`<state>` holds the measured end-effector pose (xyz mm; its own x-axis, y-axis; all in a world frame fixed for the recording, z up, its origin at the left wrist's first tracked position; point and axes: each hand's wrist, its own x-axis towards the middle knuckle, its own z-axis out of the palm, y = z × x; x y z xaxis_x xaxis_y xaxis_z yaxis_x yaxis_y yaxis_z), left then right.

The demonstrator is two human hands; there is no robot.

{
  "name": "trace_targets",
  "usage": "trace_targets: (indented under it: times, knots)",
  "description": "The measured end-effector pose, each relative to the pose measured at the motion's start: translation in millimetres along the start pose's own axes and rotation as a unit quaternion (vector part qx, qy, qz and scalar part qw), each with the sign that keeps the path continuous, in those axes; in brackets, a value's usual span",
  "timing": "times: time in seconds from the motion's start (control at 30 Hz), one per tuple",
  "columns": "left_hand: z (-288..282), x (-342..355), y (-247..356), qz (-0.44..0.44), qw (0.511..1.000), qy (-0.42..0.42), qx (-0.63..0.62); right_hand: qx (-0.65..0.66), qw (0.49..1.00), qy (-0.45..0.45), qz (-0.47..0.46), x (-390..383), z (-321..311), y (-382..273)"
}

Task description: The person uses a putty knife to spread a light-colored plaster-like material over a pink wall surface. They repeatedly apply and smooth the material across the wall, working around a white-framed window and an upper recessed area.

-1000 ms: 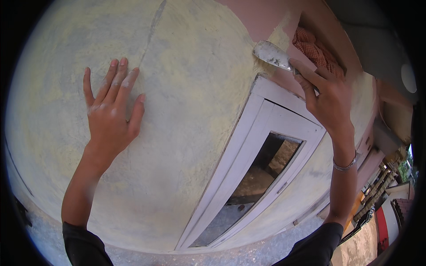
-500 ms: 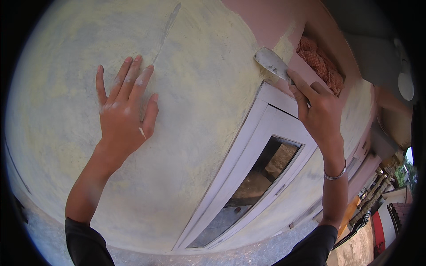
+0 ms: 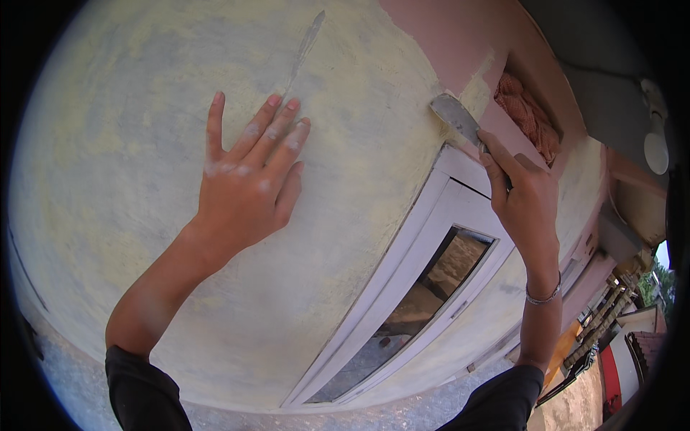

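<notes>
Fingers spread, my left hand (image 3: 248, 179) lies against a mottled cream-and-grey wall (image 3: 129, 165), just below a long grey streak. On the right, my right hand (image 3: 525, 194) grips a metal scraper (image 3: 454, 115) with a flat, smudged blade. The blade is at the ragged border between the cream coat and the pink paint (image 3: 424, 36), just above the top corner of a white window frame (image 3: 424, 208) with a narrow glass pane. Whether the blade edge presses on the wall I cannot tell.
A red checked cloth (image 3: 525, 115) sits in a recess at the upper right. Beyond it are a white fixture (image 3: 655, 151) on a dark grey surface and, lower right, a stack of poles (image 3: 596, 320) beside red and white structures (image 3: 614, 370). Speckled grey ground (image 3: 230, 413) curves along the bottom.
The whole view has shifted, so the wall and window appear further right and lower. My left hand has slid a little right of the streak. The scraper stays near the frame's corner.
</notes>
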<state>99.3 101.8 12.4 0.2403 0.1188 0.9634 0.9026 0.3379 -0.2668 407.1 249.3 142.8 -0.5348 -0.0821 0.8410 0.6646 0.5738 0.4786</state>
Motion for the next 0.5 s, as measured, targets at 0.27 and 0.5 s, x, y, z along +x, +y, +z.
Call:
trace_targets:
  times: [0.27,0.5]
  knots:
    - [2.5,6.9,5.2,0.0,0.999,0.031,0.013,0.011,0.996,0.07,-0.047,-8.4,6.7,5.1]
    - [-2.3,10.0,4.3,-0.011,1.0,0.025,0.003,0.017,0.996,0.075,-0.044,2.9,6.2,5.4]
